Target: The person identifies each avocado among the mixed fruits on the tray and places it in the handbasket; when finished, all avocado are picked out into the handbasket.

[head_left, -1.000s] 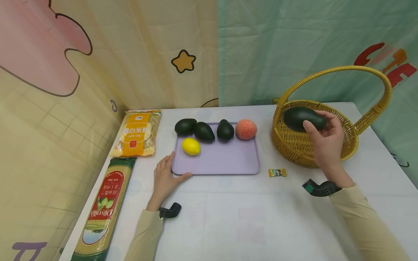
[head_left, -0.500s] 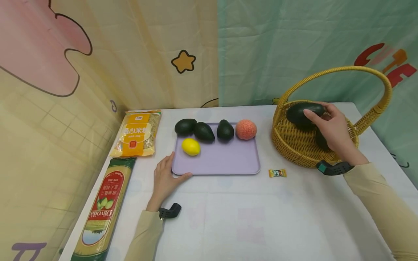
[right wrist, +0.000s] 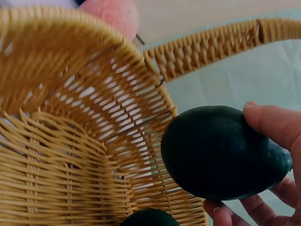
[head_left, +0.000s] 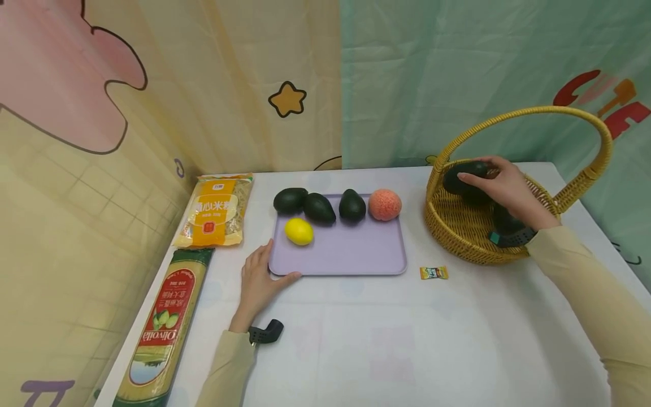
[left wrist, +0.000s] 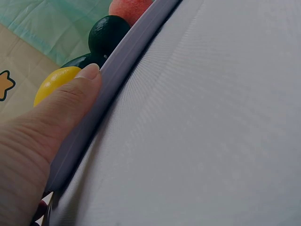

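Observation:
My right hand (head_left: 513,189) grips a dark green avocado (right wrist: 221,153), thumb on top and fingers beneath, at the far left part of the wicker basket (head_left: 458,246). Another avocado (head_left: 503,219) lies in the basket, partly hidden under my right wrist. My left hand (head_left: 260,282) rests at the near left corner of the lilac tray (head_left: 351,257), its thumb (left wrist: 70,101) stretched along the front rim. On the tray are a lemon (head_left: 299,232), a bumpy pinkish-orange round fruit (head_left: 385,204) and avocados (head_left: 319,208), one of which overlaps the back left corner.
A small wrapped candy (head_left: 434,273) lies between tray and basket. Along the table's left side are a bag of macaroni (head_left: 213,210) and a long spaghetti pack (head_left: 163,328). The basket's tall handle (head_left: 534,110) arches over it. Printed curtains (head_left: 386,85) hang behind the table.
My right hand has carried the avocado farther back and lower into the basket, uncovering the avocado under the wrist. The left hand keeps its place at the tray corner.

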Available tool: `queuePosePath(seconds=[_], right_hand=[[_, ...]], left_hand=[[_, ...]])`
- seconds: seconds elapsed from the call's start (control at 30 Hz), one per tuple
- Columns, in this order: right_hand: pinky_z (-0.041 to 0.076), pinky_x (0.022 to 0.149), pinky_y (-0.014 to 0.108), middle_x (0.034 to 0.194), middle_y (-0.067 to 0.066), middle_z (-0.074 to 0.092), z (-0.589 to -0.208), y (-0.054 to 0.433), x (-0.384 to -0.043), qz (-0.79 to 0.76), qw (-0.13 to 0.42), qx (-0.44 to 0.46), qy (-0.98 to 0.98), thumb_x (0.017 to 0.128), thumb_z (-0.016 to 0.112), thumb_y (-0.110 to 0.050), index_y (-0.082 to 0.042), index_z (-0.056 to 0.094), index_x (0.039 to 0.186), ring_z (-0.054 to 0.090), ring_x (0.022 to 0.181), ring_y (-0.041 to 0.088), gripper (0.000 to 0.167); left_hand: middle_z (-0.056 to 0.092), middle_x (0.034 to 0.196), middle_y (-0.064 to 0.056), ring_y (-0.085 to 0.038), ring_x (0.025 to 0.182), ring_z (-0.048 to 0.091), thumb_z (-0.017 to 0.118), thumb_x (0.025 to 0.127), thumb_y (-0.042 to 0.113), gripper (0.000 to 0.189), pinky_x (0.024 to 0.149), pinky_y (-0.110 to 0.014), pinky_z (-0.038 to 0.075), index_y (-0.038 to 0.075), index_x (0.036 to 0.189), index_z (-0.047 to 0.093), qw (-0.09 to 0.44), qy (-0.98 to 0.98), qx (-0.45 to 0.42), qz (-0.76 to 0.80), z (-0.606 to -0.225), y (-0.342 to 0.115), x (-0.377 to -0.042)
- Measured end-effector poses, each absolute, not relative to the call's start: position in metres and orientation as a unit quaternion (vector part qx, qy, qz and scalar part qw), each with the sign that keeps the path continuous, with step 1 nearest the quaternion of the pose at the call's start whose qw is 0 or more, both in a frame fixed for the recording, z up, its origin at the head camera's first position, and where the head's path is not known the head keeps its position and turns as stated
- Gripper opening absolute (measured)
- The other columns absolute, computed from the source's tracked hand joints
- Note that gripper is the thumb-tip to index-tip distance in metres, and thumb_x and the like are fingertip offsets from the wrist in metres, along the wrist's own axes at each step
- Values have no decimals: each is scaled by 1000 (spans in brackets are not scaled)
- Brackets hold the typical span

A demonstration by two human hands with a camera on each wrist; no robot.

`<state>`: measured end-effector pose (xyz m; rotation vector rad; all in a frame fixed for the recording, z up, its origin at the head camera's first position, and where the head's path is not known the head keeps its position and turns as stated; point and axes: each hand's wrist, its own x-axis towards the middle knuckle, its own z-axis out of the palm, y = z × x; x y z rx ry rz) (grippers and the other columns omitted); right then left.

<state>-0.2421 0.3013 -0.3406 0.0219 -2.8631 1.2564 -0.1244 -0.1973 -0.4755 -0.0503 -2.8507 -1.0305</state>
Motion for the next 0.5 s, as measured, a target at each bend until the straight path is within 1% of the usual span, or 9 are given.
queuePosePath(seconds=[0.07,0.23,0.3,0.4,0.5], right_hand=[[42,71,30,121,17,48,-342,301,-247,387,6,15,-922,84,64,-53,-2,43,137,47,97,26,76],[42,77,51,124,22,48,-343,300,-257,350,-9,34,-936,83,66,-53,-1,43,138,48,101,35,79],[41,80,56,126,25,46,-344,299,-261,340,-18,42,-939,83,67,-52,-1,43,138,48,105,39,79],[41,83,58,128,27,45,-346,299,-266,323,-35,55,-944,82,69,-51,0,43,138,47,109,42,80],[42,83,57,127,28,47,-349,299,-271,301,-38,79,-950,81,72,-46,2,47,134,49,108,43,75]], left_hand=[[32,145,-19,-36,132,23,77,71,54,102,107,-53,14,7,148,29,56,-939,-16,-339,-476,-197,-124],[32,145,-19,-36,132,23,78,71,53,103,107,-52,14,7,149,29,57,-939,-14,-340,-476,-196,-124],[33,145,-19,-36,132,24,78,71,53,103,107,-52,14,7,149,29,58,-939,-14,-340,-476,-196,-124],[32,145,-19,-36,132,24,79,70,52,104,107,-52,14,7,149,29,55,-939,-12,-339,-475,-196,-124],[32,145,-19,-36,132,23,79,70,52,104,107,-52,14,7,149,28,53,-940,-12,-338,-476,-196,-124]])
